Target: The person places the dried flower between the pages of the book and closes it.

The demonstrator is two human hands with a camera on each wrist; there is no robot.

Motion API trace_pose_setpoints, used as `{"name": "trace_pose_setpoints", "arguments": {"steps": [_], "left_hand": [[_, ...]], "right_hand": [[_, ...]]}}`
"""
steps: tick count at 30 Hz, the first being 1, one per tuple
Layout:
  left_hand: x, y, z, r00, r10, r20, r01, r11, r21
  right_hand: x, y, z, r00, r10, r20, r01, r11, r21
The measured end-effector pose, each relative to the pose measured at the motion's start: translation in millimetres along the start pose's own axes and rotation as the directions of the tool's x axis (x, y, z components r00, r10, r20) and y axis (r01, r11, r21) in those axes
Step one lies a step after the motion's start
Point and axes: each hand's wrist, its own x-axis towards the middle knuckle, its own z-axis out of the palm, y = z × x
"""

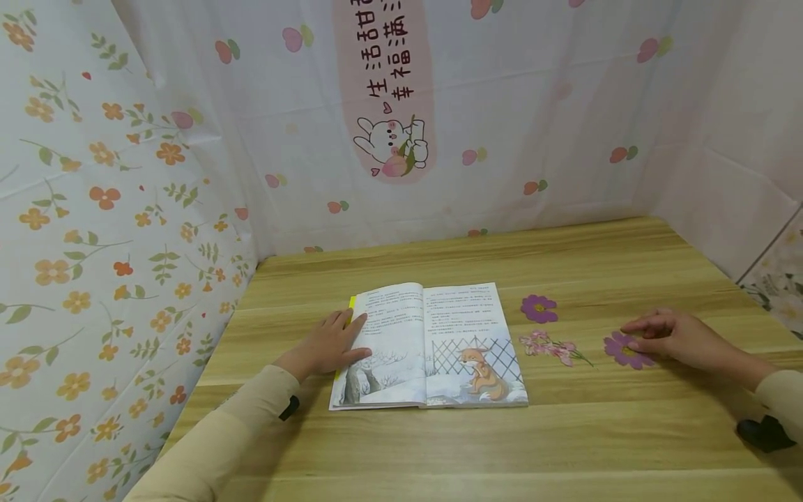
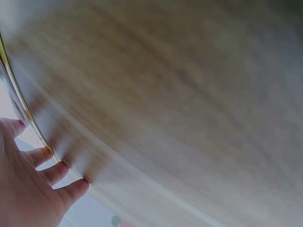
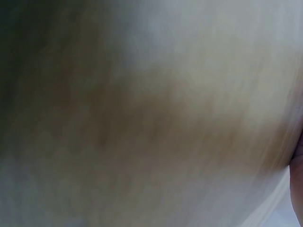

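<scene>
An open picture book [image 1: 392, 348] lies on the wooden table, with a fox drawn on its right page. My left hand [image 1: 332, 343] rests at the book's left edge, fingers spread and thumb over the page. In the left wrist view the fingertips [image 2: 78, 187] touch the table beside the cover's yellow edge. Off to the right, my right hand [image 1: 684, 339] has its thumb and index finger at a flat purple flower [image 1: 621, 355], pinching it near the tabletop. The thumb covers part of the flower. Only a sliver of that hand shows in the blurred right wrist view.
Between the book and my right hand lie another purple flower [image 1: 538, 309] and a pink flower sprig [image 1: 552, 347] with a thin green stem. Behind the table [image 1: 464, 453] hangs a printed curtain [image 1: 502, 125]. A flowered cloth [image 1: 94, 244] hangs along the left side.
</scene>
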Motion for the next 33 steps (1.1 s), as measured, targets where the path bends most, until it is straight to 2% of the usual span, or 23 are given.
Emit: {"name": "trace_pose_setpoints", "arguments": {"steps": [5,15,19,23,28,30,33], "left_hand": [[0.1,-0.4,0.3,1.000,-0.005,-0.003,0.005,1.000,-0.013],[0.8,-1.1,1.6,1.000,-0.002,-0.002,0.002,1.000,-0.008],[0.5,-0.9,0.4,1.000,0.004,0.000,-0.004,1.000,-0.006],[-0.1,-0.7,-0.6,1.000,-0.002,0.010,0.002,1.000,-0.016],[-0.4,0.1,-2.0,1.000,-0.001,0.023,0.001,1.000,-0.016],[-0.3,0.3,-2.7,1.000,0.001,0.027,0.000,1.000,-0.014],[-0.8,0.2,-3.1,1.000,0.005,0.022,-0.004,1.000,-0.019]], "right_hand": [[0.3,0,2,1.000,-0.001,-0.028,0.001,1.000,0.002],[-0.9,-2,3,0.996,0.077,-0.054,-0.077,0.997,0.017],[-0.4,-5,1,0.990,0.139,-0.016,-0.138,0.988,0.076],[2.5,-13,-3,0.973,0.226,0.050,-0.231,0.961,0.152],[6.5,-24,-7,0.964,0.250,0.092,-0.264,0.939,0.219],[8.6,-28,-8,0.962,0.244,0.122,-0.271,0.898,0.345],[13.4,-34,-6,0.960,0.226,0.165,-0.280,0.776,0.565]]}}
